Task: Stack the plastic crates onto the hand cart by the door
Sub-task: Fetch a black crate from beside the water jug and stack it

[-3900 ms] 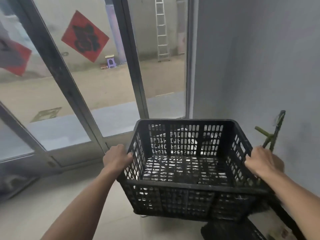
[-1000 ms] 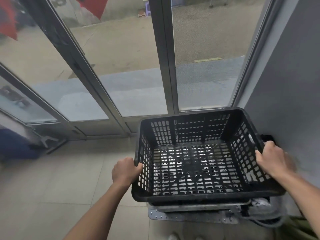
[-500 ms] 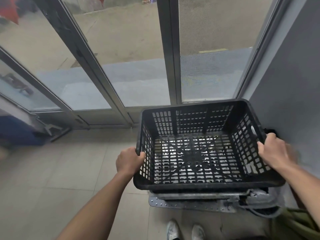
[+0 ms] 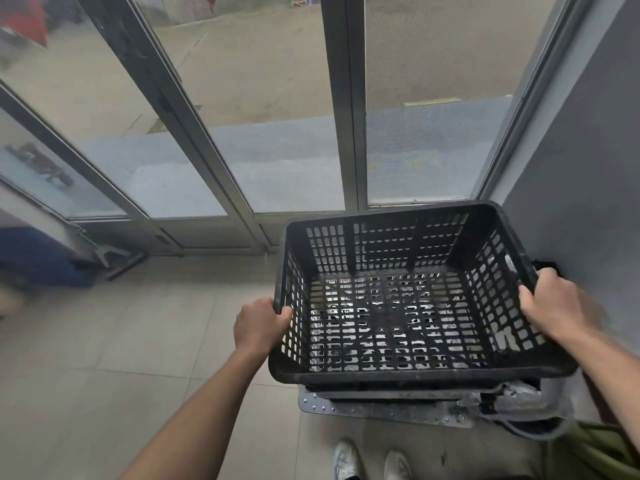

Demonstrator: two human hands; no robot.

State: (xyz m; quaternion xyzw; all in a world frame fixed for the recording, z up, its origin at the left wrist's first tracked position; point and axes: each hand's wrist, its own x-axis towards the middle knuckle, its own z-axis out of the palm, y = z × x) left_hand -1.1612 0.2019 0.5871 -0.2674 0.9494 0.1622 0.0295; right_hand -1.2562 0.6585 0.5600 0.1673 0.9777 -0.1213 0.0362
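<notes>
Black plastic crate (image 4: 398, 306) sits over the metal hand cart (image 4: 381, 408), in the corner by the glass door (image 4: 294, 133). Left hand (image 4: 258, 325) grip clamped on the left rim; right hand (image 4: 554, 306) grip clamped on the right rim.

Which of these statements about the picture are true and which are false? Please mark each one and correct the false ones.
1. Both hands grip the black crate. True: the left hand holds its left wall and the right hand its right wall.
2. The crate holds bottles. False: it holds nothing; light shows through its slotted bottom.
3. A riveted metal platform shows under the crate's near edge. True.
4. The crate is in the middle of the room. False: it is in the corner between the glass door and the grey wall.
5. White shoes show at the bottom edge. True.
</notes>
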